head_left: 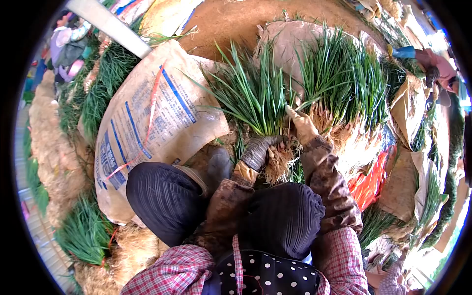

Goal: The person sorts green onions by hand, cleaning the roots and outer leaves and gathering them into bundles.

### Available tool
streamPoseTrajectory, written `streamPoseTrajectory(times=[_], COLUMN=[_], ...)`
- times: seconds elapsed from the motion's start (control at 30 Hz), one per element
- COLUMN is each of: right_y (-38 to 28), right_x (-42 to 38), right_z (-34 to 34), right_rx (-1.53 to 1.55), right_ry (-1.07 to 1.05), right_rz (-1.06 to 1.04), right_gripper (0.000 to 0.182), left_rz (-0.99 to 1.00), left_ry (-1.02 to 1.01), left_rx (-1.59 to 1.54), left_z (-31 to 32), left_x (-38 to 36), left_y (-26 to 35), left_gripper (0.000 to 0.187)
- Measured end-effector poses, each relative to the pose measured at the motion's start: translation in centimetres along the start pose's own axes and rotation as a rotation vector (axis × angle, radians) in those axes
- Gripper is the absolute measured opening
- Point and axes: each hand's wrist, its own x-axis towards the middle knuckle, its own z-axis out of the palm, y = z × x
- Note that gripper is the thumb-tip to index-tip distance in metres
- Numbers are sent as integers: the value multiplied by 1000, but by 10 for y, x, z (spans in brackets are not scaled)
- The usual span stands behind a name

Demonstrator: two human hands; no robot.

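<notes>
A bunch of green onions (pixel 253 101) stands with its leaves fanned upward and away from me, its pale stringy roots (pixel 279 164) hanging below. My left hand (pixel 258 151), in a dark, worn glove, is wrapped round the base of this bunch. At the bunch's right edge is my right hand (pixel 304 125), in a tan glove, its fingertips closed at a leaf there; the exact hold is partly hidden. Just beyond it lies a larger row of green onions (pixel 344 73), roots toward me.
A large printed sack (pixel 162 118) lies to my left. More green onions (pixel 86 233) lie at the lower left, and red plastic (pixel 371 179) at the right. A pale metal bar (pixel 110 27) crosses the upper left. Other people (pixel 437 69) work at the edges.
</notes>
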Motion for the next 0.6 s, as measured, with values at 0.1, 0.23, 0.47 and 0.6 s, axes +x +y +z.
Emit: streamPoseTrajectory(times=[0.1, 0.23, 0.47, 0.6], right_y=[41, 47, 86, 57], right_x=[28, 1, 3, -32], right_z=[-1, 22, 0, -13], right_rx=[-175, -257, -463, -19], right_ry=[162, 207, 536, 394], right_rz=[-122, -320, -269, -264], right_gripper=[50, 38, 26, 25], left_rz=[-13, 233, 231, 375], left_ry=[35, 173, 235, 160], left_rx=[-125, -79, 81, -33], left_z=[8, 8, -16, -11], left_x=[-6, -2, 10, 9], left_y=[-9, -6, -15, -14], left_gripper=[15, 19, 25, 42])
